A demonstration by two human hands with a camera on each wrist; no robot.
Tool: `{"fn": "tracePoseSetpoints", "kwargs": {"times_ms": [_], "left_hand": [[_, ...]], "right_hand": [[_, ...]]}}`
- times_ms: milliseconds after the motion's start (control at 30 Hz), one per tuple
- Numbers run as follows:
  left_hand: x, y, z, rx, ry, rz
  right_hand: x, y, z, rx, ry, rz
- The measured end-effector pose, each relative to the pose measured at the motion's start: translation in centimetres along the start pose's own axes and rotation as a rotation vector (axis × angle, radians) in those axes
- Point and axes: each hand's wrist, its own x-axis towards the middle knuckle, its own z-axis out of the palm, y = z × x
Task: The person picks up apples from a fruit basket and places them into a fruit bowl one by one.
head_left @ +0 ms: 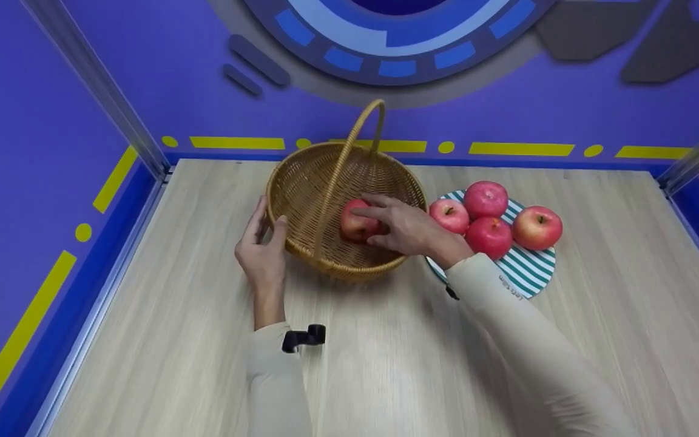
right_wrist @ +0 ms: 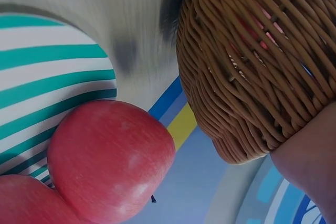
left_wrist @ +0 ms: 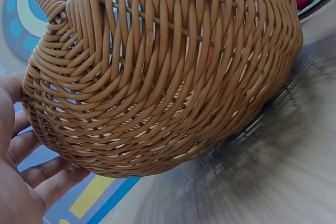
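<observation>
A wicker basket (head_left: 301,182) with a tall arched handle is at the back centre of the table. My left hand (head_left: 260,252) grips its left side, thumb at the rim and fingers along the outer wall. In the left wrist view the fingers (left_wrist: 58,177) touch the weave. Reaching over the right rim, my right hand (head_left: 410,227) holds a red apple (head_left: 355,223) inside the basket, fingers over its top and thumb at its near side. The right wrist view shows only the basket's outside (right_wrist: 252,77); the fingers are hidden there.
Right of the basket lies a round green-and-white striped mat (head_left: 528,270). Several red apples (head_left: 489,238) sit on it, close to my right forearm. Blue printed panels (head_left: 204,109) wall the wooden table (head_left: 204,340) at the back and sides.
</observation>
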Motion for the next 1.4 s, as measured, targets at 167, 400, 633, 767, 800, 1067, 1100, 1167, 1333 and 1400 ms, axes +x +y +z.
{"fn": "tracePoseSetpoints", "kwargs": {"times_ms": [167, 400, 633, 767, 800, 1067, 1100, 1167, 1333, 1400], "left_hand": [[0.0, 0.1, 0.1, -0.012, 0.003, -0.001], [-0.1, 0.2, 0.1, -0.005, -0.004, 0.002], [-0.1, 0.3, 0.1, 0.024, 0.013, 0.002], [-0.1, 0.3, 0.0, 0.025, 0.014, -0.003], [-0.1, 0.2, 0.0, 0.025, 0.013, -0.002], [-0.1, 0.1, 0.1, 0.030, 0.019, 0.003], [-0.1, 0.1, 0.1, 0.031, 0.019, 0.000], [0.0, 0.2, 0.1, 0.030, 0.021, -0.004], [0.0, 0.1, 0.1, 0.022, 0.023, -0.004], [0.0, 0.0, 0.1, 0.021, 0.020, -0.004]], "right_hand": [[0.1, -0.2, 0.1, -0.028, 0.024, 0.075], [0.5, -0.6, 0.4, -0.070, 0.055, 0.169], [1.1, -0.7, 0.6, -0.082, 0.092, 0.172], [1.4, -0.6, 0.7, -0.085, 0.076, 0.118], [1.5, -0.6, 0.7, -0.085, 0.066, 0.096], [1.7, -0.6, 0.8, -0.079, 0.006, 0.066], [1.8, -0.7, 0.8, -0.076, 0.010, 0.076], [1.8, -0.7, 0.9, -0.066, 0.018, 0.096], [1.9, -0.7, 1.0, -0.044, 0.026, 0.121], [1.9, -0.7, 1.1, -0.040, 0.027, 0.116]]}}
